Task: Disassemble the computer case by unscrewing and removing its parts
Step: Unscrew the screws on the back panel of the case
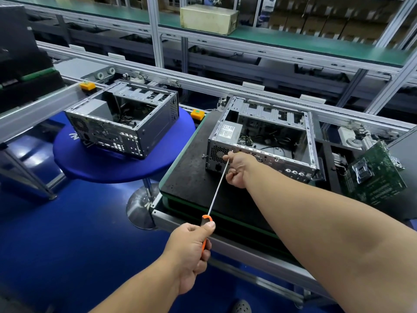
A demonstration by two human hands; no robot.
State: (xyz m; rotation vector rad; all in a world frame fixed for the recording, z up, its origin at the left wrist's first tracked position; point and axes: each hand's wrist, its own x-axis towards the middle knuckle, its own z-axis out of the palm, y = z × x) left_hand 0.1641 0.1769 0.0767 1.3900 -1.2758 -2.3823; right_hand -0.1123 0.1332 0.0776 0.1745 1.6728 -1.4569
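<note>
Head view: computer case [264,141] sits far right on the black mat [191,177]. Left hand [191,247] grips the screwdriver [217,190] handle; right hand [237,169] pinches the shaft near the rear-panel screw. Keep the tip seated square, press inward while turning.

Bright, even overhead light fills the scene, throwing glare patches on the glossy blue floor [74,233] at near left. Wide-angle distortion bends the far conveyor rails [259,84], and the far right corner smears with motion blur.
</note>
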